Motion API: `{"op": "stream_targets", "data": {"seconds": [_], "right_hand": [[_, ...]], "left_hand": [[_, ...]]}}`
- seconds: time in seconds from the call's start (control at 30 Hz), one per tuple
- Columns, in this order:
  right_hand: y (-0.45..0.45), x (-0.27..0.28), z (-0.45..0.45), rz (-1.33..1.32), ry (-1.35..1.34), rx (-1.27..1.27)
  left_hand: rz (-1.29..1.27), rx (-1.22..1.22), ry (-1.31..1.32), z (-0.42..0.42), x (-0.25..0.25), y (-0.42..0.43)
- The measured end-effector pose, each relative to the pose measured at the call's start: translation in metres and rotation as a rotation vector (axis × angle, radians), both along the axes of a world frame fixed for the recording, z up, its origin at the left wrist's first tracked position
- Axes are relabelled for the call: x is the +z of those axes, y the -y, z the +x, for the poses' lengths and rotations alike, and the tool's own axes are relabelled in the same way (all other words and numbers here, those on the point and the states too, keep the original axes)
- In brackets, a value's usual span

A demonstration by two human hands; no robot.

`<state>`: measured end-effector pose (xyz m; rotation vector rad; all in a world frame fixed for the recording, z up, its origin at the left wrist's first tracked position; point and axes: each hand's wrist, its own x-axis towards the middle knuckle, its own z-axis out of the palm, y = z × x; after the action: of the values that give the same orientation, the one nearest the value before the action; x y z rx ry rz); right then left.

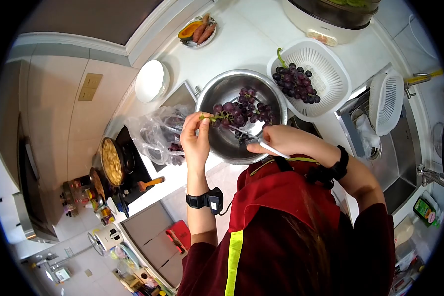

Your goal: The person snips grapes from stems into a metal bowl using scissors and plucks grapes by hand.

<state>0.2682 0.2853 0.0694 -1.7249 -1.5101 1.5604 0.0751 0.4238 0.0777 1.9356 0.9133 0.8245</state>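
My left hand pinches the green stem of a bunch of dark purple grapes held over a large stainless steel bowl. In my right hand is a pair of scissors with pale handles. Its blades reach in among the stems and grapes above the bowl; whether they are parted I cannot tell. Some grapes lie lower in the bowl, partly covered by the scissors and my right hand. Just right of the bowl, a white plastic basket holds another bunch of grapes with a green stem.
A clear plastic bag with grapes lies left of the bowl, near a white bowl. Farther left, a pan of food sits on the stove. A plate of pumpkin and sweet potatoes stands behind; the sink is at right.
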Motion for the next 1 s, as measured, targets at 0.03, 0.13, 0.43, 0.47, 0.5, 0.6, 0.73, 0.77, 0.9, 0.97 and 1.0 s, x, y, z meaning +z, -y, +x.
{"op": "stream_targets", "data": {"seconds": [0.03,0.13,0.43,0.47,0.5,0.6,0.73,0.77,0.9,0.97,1.0], "right_hand": [[0.002,-0.005,0.001,0.000,0.007,-0.056],[0.001,0.003,0.003,-0.008,-0.032,-0.155],[-0.016,-0.009,-0.003,-0.009,-0.094,-0.091],[-0.017,-0.013,-0.004,-0.009,-0.094,-0.088],[-0.017,-0.018,-0.004,0.012,-0.101,-0.091],[-0.019,-0.015,-0.002,-0.009,-0.087,-0.091],[-0.022,-0.021,0.000,-0.036,-0.011,-0.076],[-0.022,-0.025,-0.001,-0.034,-0.010,-0.078],[-0.020,-0.031,-0.004,0.027,-0.007,-0.125],[-0.018,-0.025,-0.002,0.008,-0.001,-0.120],[-0.015,-0.019,0.000,0.018,0.002,-0.150]], "left_hand": [[0.010,0.006,0.009,0.001,0.000,0.000],[0.015,-0.006,0.005,0.004,0.000,-0.001],[0.010,-0.050,0.029,0.007,0.000,0.001],[0.010,-0.047,0.029,0.007,0.000,0.002],[0.011,-0.051,0.025,0.007,0.000,0.002],[0.018,-0.072,0.002,0.008,0.002,0.004],[0.009,-0.074,0.006,0.009,0.001,0.003],[0.010,-0.076,0.007,0.009,0.001,0.002],[-0.021,-0.045,0.023,0.008,-0.004,-0.002],[-0.043,-0.022,0.042,0.006,-0.004,-0.003],[-0.054,-0.010,0.021,0.006,-0.002,-0.005]]}}
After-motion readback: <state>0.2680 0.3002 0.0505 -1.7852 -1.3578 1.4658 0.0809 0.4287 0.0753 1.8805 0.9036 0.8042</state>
